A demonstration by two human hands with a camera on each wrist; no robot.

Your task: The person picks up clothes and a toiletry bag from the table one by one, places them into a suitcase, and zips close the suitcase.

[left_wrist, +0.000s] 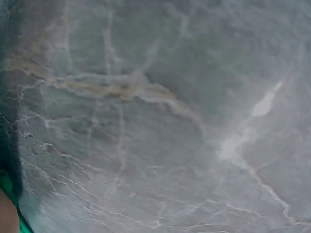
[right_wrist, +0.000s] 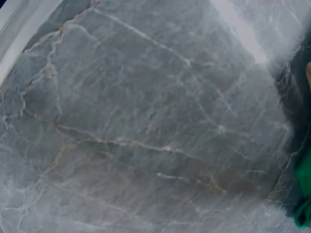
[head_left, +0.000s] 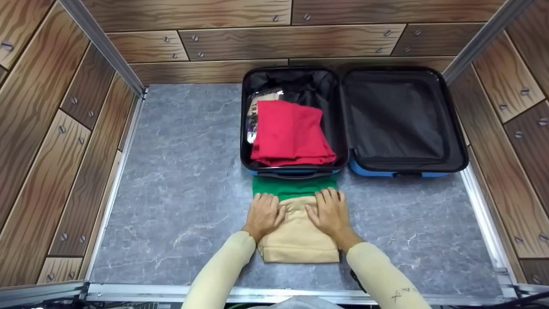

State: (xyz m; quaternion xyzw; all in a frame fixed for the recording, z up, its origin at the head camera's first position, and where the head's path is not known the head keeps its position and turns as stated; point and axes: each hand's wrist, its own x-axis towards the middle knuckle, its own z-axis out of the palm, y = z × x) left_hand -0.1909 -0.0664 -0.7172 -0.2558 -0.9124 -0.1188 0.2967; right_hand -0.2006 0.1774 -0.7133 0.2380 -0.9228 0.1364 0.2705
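Note:
A folded beige garment lies on the floor panel in front of the suitcase, over a green cloth. My left hand grips the beige garment at its far left corner, thumb on top. At the far right corner my right hand grips it likewise. Between the thumbs the fabric is wrinkled. What lies under the fingers is hidden. A bit of the green cloth and a finger edge show in the left wrist view; in the right wrist view the green cloth is at the right edge.
An open suitcase stands just beyond the cloths, its black lid half spread to the right. Inside lie a folded red garment and a clear printed bag. Wood-patterned walls enclose the grey marbled surface.

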